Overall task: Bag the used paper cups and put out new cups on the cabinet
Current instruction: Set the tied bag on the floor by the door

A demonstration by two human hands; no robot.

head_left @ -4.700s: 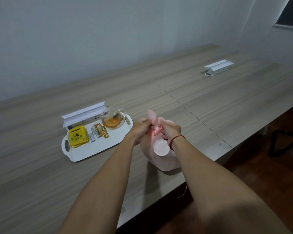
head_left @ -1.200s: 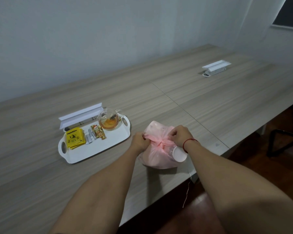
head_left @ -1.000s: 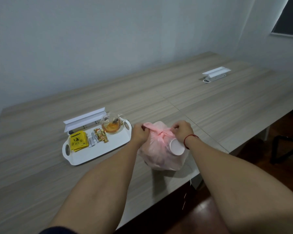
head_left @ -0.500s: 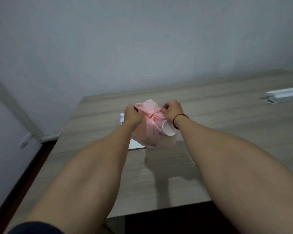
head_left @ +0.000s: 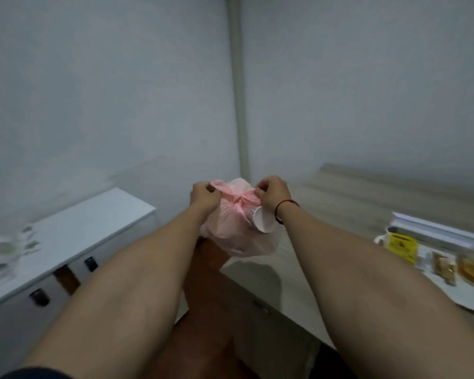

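A thin pink plastic bag [head_left: 238,233] hangs in the air between my hands, knotted at its top. A white paper cup [head_left: 263,222] shows through its right side. My left hand [head_left: 204,196] pinches the left ear of the knot, and my right hand [head_left: 271,194], with a red string on the wrist, pinches the right ear. The bag is over the gap between the white cabinet [head_left: 93,217] on the left and the wooden table [head_left: 340,203] on the right.
On the cabinet's far left end lies a blurred glass tea set [head_left: 3,250]. The cabinet front has dark drawer pulls. A white tray [head_left: 449,291] with a yellow packet, snack sachets and a glass teapot sits on the table at right. Brown floor lies below.
The bag has been lifted off the table, both hands still on its knot. My view has swung left, so the cabinet is now in sight and the tray sits at the right edge.
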